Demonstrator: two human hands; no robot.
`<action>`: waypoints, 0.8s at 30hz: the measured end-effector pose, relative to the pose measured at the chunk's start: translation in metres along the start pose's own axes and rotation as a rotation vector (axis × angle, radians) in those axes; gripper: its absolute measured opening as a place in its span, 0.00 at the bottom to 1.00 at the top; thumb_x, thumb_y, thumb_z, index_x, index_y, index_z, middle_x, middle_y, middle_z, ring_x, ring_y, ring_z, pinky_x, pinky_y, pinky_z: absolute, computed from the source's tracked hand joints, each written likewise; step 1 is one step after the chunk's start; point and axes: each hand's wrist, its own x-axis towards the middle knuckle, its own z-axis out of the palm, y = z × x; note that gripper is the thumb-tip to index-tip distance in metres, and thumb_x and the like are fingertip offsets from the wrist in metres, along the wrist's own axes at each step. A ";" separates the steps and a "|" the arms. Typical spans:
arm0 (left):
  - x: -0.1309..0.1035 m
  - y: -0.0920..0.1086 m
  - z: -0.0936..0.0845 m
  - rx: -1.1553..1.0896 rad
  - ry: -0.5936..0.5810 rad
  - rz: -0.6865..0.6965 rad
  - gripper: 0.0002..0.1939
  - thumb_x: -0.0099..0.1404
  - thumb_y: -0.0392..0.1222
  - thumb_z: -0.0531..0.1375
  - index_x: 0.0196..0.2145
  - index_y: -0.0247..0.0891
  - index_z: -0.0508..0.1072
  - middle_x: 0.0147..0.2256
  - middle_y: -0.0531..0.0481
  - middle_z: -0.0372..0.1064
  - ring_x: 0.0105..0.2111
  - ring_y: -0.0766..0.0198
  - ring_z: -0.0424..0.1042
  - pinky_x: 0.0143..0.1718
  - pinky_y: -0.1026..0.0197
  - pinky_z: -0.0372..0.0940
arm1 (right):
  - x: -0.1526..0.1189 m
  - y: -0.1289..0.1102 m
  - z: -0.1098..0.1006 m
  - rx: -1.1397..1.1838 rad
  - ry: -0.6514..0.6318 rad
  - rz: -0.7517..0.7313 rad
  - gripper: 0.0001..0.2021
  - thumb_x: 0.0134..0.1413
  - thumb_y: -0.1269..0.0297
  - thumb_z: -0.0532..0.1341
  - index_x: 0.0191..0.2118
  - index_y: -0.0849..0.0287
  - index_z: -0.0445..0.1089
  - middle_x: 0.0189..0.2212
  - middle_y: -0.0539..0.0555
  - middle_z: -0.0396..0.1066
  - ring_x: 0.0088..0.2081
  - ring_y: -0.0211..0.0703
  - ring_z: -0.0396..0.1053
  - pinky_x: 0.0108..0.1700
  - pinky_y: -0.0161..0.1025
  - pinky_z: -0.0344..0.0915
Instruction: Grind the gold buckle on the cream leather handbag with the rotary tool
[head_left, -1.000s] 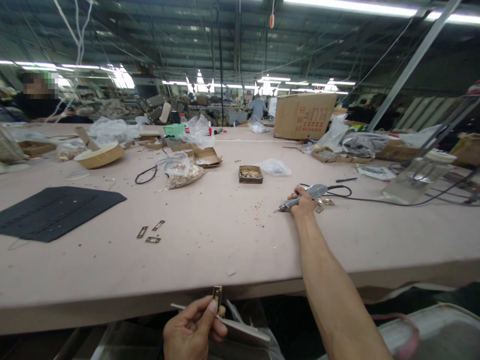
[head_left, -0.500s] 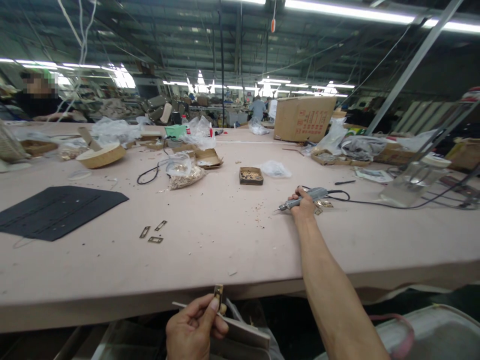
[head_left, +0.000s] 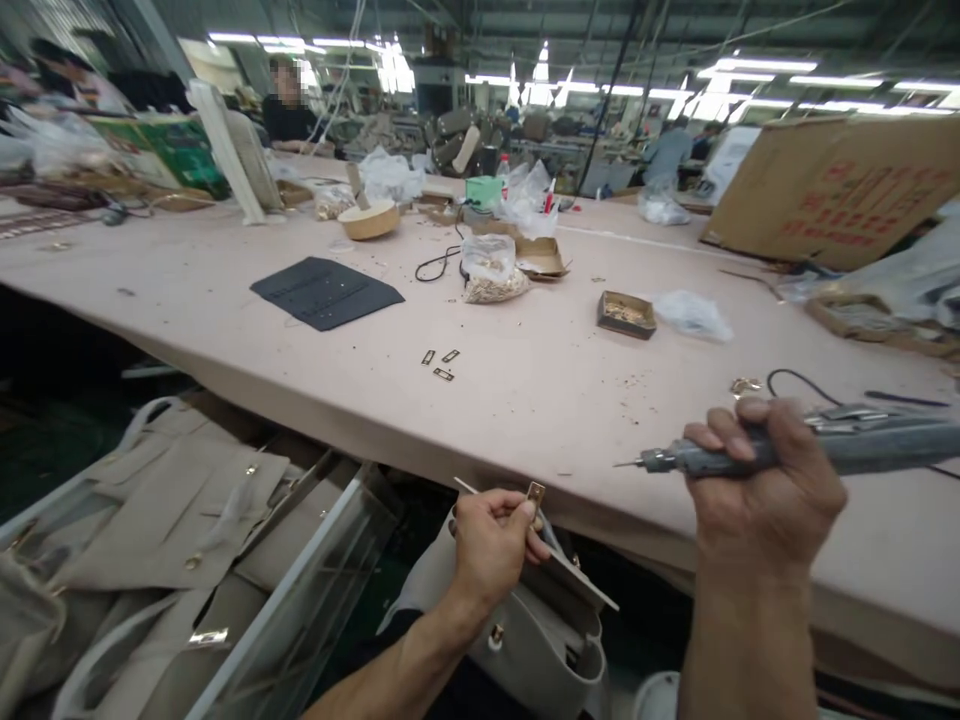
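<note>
My left hand (head_left: pixel 491 545) pinches a small brass-coloured metal plate (head_left: pixel 535 493) at the flap edge of a beige handbag (head_left: pixel 540 640). The bag hangs below the table's front edge, and a metal turn-lock (head_left: pixel 496 635) shows on its body. Wrapped in my right hand (head_left: pixel 769 490) is a grey electric screwdriver (head_left: pixel 885 440), raised over the table with its thin bit pointing left toward the bag. Part of the left fingers' grip on the flap is hidden. Three rectangular metal frames (head_left: pixel 444 374) lie on the tabletop beyond my left hand.
A bin of beige handbags (head_left: pixel 172 520) stands at lower left. On the table (head_left: pixel 525 420) are a black sheet (head_left: pixel 328 292), a bag of small parts (head_left: pixel 495 285), a small open box (head_left: pixel 627 318), a tape roll (head_left: pixel 369 222) and a large carton (head_left: pixel 832 195). People are in the background.
My right hand has lifted the electric screwdriver off the table and brought it nearer. The view has swung left, showing the bin of handbags. My left hand keeps its pinch on the plate.
</note>
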 end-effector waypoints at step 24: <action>-0.004 0.003 -0.018 -0.032 -0.011 -0.025 0.14 0.60 0.47 0.63 0.29 0.31 0.76 0.18 0.44 0.72 0.15 0.61 0.72 0.17 0.67 0.67 | -0.094 0.077 0.049 -0.358 -0.257 -0.166 0.08 0.58 0.71 0.69 0.37 0.59 0.68 0.28 0.47 0.66 0.20 0.33 0.62 0.25 0.36 0.64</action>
